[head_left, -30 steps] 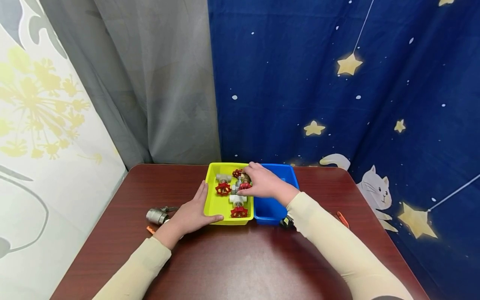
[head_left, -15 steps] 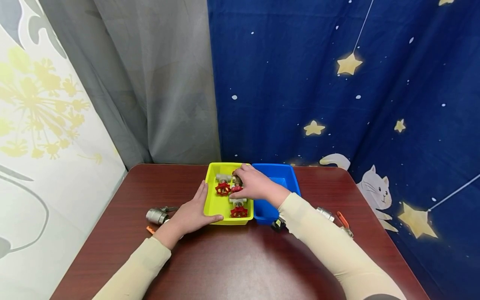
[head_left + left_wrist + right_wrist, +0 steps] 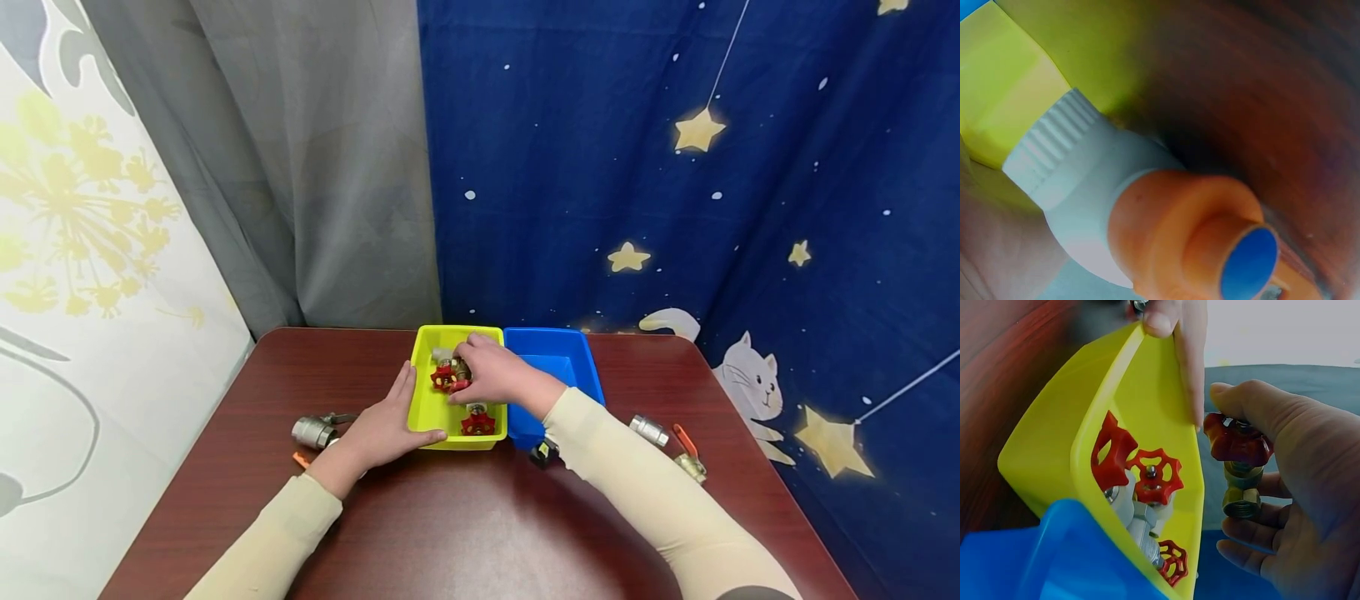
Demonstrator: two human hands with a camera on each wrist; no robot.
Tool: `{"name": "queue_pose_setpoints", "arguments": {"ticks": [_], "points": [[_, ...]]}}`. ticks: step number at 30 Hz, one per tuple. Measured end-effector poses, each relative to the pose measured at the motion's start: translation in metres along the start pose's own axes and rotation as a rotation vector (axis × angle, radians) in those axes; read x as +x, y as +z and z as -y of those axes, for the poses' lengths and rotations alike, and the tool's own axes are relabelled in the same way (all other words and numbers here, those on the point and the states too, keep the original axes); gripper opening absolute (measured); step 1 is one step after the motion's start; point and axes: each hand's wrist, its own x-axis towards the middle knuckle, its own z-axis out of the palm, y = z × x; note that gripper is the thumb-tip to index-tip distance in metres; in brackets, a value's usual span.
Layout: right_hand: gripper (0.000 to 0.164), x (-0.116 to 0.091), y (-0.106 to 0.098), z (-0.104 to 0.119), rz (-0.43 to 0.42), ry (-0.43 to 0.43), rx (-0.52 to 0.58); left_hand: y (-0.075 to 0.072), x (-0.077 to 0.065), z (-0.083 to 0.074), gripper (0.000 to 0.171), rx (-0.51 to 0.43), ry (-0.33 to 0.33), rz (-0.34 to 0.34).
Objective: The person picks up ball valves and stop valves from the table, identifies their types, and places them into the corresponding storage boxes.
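My right hand (image 3: 493, 372) grips a brass gate valve (image 3: 1242, 475) with a red handwheel, thumb on the wheel and fingers about the body. It is over the yellow bin (image 3: 422, 421). Inside the bin are a white valve with a red handwheel (image 3: 477, 423), another red-wheeled valve (image 3: 1155, 481) and a silver valve (image 3: 1142, 536) with a small red wheel. My left hand (image 3: 381, 429) lies along the bin's left side with straight fingers, thumb spread by the front rim.
A blue bin (image 3: 555, 354) adjoins the yellow one. Left of the left wrist sit a silver ball valve (image 3: 315, 432) and a white-and-orange plastic valve (image 3: 1191, 231). A silver fitting (image 3: 649, 430) and an orange-handled brass valve (image 3: 690, 467) lie at the right.
My right hand has moved left across the yellow bin with the brass gate valve, uncovering more of the blue bin and the pieces at right. My left hand stays put.
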Motion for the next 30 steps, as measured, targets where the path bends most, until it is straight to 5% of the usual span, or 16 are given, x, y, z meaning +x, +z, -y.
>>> {"name": "queue_pose_setpoints", "arguments": {"ticks": [30], "points": [[0.072, 0.025, -0.006, 0.027, 0.139, 0.027, 0.004, 0.0, 0.001, 0.001, 0.133, 0.007, -0.009, 0.012]]}}
